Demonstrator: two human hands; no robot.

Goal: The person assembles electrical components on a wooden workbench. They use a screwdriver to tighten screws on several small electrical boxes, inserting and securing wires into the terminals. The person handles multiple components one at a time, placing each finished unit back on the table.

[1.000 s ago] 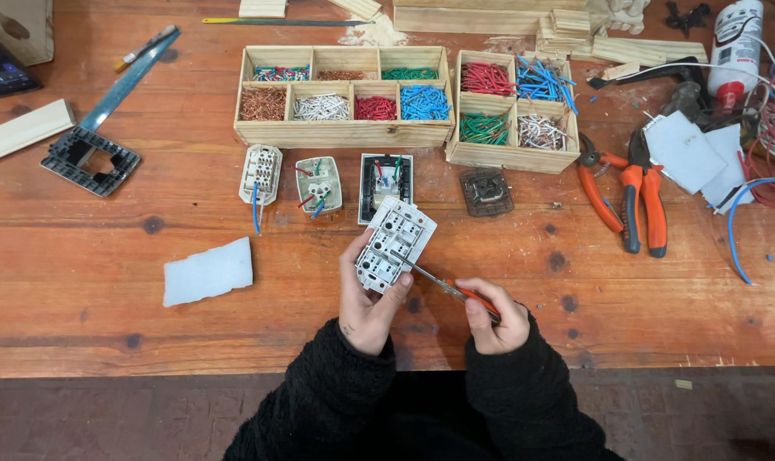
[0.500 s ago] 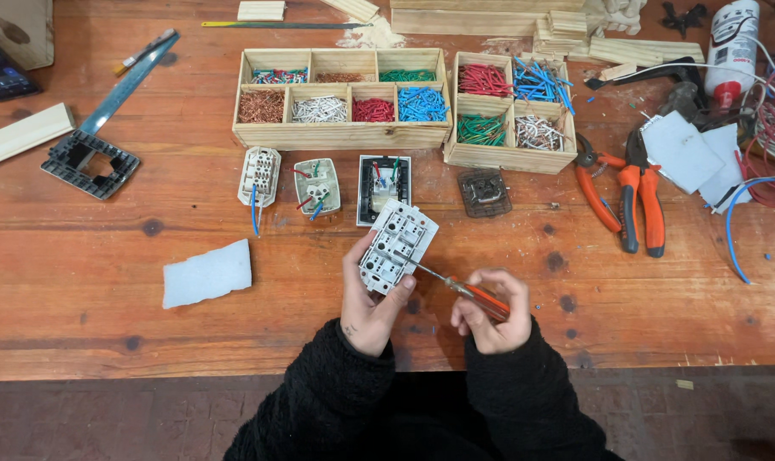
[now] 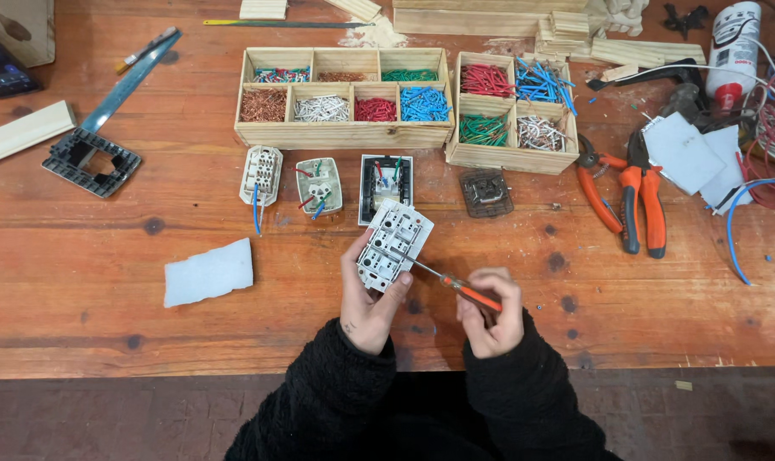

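Two hands are working over the wooden workbench (image 3: 106,282): the left hand (image 3: 369,294) is grasping a white switch module (image 3: 393,245) by its long sides, back face up and tilted, lifted above the bench just in front of the person, and the right hand (image 3: 490,312) is clenching the orange handle of a small screwdriver (image 3: 451,284), whose tip is touching the module's back. The module is looking like light, stiff plastic with small terminals, so it is probably a little fragile at the clips; holding it by the edges, as now, is seeming safest. Three other switch modules (image 3: 319,183) are lying in a row near two wooden compartment boxes (image 3: 345,134) that are holding sorted coloured wire pieces. Orange pliers (image 3: 631,192) are resting to the right, a black frame (image 3: 91,160) to the left, and a white foam piece (image 3: 208,272) near the front.
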